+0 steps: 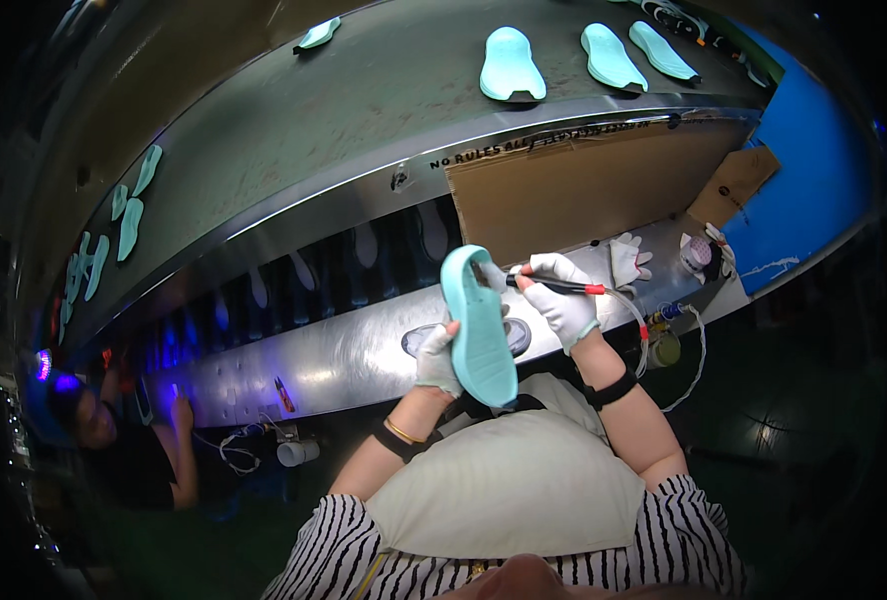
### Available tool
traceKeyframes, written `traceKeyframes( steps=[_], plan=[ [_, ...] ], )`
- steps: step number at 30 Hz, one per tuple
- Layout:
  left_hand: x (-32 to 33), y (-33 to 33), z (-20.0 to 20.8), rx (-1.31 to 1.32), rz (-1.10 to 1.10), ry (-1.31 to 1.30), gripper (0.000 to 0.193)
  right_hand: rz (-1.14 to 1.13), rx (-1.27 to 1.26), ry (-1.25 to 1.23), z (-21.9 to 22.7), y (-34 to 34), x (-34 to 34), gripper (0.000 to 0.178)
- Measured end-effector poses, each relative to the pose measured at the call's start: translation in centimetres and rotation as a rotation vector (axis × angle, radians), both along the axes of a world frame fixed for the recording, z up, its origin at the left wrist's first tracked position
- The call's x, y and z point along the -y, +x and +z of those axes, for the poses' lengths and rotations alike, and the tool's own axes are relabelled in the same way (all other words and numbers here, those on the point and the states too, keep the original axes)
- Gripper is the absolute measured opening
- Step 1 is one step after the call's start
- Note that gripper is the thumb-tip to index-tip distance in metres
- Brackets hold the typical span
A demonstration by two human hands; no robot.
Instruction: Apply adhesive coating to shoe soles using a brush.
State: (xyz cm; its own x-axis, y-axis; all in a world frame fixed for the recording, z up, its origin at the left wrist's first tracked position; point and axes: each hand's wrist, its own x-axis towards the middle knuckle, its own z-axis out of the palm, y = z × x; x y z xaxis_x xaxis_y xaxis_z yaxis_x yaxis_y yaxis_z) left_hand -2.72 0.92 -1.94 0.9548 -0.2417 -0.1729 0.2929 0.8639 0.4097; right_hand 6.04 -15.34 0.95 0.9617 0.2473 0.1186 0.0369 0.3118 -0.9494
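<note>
My left hand (437, 362), in a white glove with bare fingertips, grips the edge of a turquoise shoe sole (484, 340) and holds it upright over the bench. A glue brush (554, 285) with a dark handle, red bands and a tube at its rear end is pinched in my right hand (564, 310), gloved the same way. The pale bristles rest at the inner rim near the sole's upper end; whether they touch is hard to tell. Behind the sole, a grey oval piece (517, 337) on the bench is partly hidden.
Turquoise soles (509, 65) lie along the dark belt (294, 130) beyond the metal bench (334, 365). A cardboard sheet (564, 185) stands behind the bench. At right are white gloves (627, 260) and a small jar (699, 255). A co-worker (129, 440) sits at far left.
</note>
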Motion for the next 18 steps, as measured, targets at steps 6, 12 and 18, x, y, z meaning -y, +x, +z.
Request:
traceKeyframes(
  steps=[6, 12, 18],
  plan=[
    [2.0, 0.7, -1.0, -0.089, 0.048, 0.005, 0.074, 0.113, 0.216, -0.261, 1.4, -1.8, -0.8, 0.013],
    [1.2, 1.0, -1.9, -0.06, 0.119, 0.041, 0.074, 0.179, -0.048, -0.088, 1.5, -2.5, -0.5, 0.014],
    [1.5, 1.7, -1.3, 0.019, 0.288, -0.006, 0.075, 0.283, 0.3, -0.305, 1.1, -4.4, -0.3, 0.014]
  ],
)
